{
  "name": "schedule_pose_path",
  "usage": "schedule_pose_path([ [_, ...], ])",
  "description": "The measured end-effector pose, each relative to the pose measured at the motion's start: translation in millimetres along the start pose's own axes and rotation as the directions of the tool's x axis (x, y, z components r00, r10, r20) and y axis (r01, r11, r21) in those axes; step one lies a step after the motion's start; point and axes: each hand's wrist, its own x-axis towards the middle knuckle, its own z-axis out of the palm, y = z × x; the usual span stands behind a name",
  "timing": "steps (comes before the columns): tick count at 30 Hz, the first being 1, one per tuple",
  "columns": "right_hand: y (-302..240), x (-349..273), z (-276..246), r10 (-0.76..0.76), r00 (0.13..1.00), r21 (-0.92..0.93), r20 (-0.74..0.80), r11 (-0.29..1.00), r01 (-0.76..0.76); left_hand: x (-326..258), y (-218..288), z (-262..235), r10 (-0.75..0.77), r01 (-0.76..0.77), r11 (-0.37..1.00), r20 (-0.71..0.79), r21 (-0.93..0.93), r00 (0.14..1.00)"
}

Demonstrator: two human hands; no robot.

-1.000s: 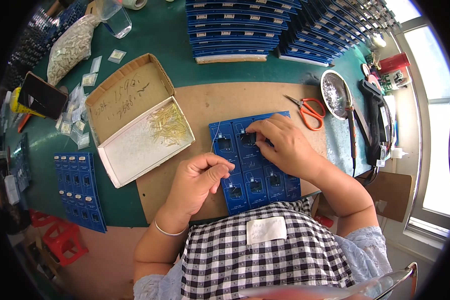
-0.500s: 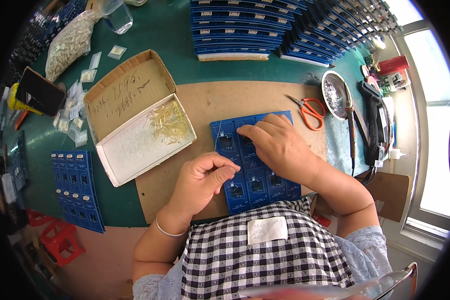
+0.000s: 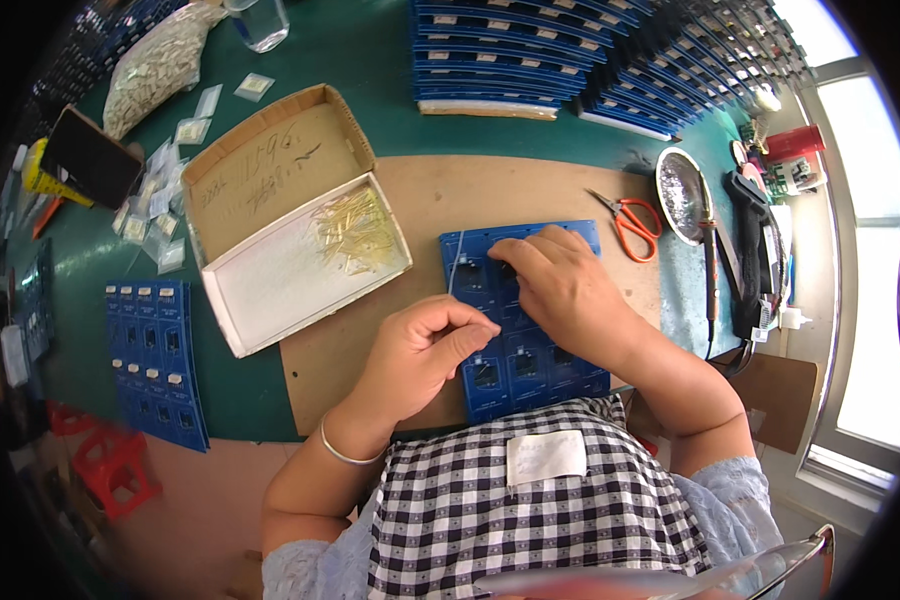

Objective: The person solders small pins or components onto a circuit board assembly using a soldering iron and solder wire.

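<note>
Right hand [image 3: 560, 285] lies palm-down on blue tray [image 3: 530, 370], fingers curled.

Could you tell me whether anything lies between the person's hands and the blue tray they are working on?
Nothing visible does. The right hand rests directly on the blue tray, fingertips on its upper compartments, and the left hand is curled at its left edge. The open cardboard box and the scissors lie off to either side.
</note>
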Motion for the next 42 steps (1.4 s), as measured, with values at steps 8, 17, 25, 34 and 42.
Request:
schedule_pose_path([
  [8, -9.0, 2.8, -9.4, -0.139, 0.986, -0.224, 0.094, 0.962, 0.157, 4.2, -13.6, 1.6, 0.178, -0.178, 0.983, 0.001, 0.040, 0.984],
  [17, 16.9, -14.6, 11.3, -0.076, 0.968, 0.003, -0.240, 0.997, 0.079, 6.3, -19.5, 2.6, 0.157, -0.155, 0.987, 0.024, -0.052, 0.987],
  [25, 8.2, -23.1, 3.8, -0.274, 0.956, -0.540, -0.106, 0.823, 0.176, 5.5, -17.1, 3.3, 0.156, -0.156, 0.987, 0.009, -0.033, 0.988],
  [34, 5.4, -34.9, -8.4, -0.106, 0.992, -0.539, 0.065, 0.833, 0.125, 0.7, -12.7, 8.7, 0.104, -0.104, 0.994, 0.001, -0.010, 0.995],
  [42, 14.3, -43.4, -3.0, -0.106, 0.994, -0.241, 0.030, 0.964, 0.111, -6.0, -3.9, 18.6, 0.054, -0.054, 0.999, 0.023, -0.009, 0.998],
])
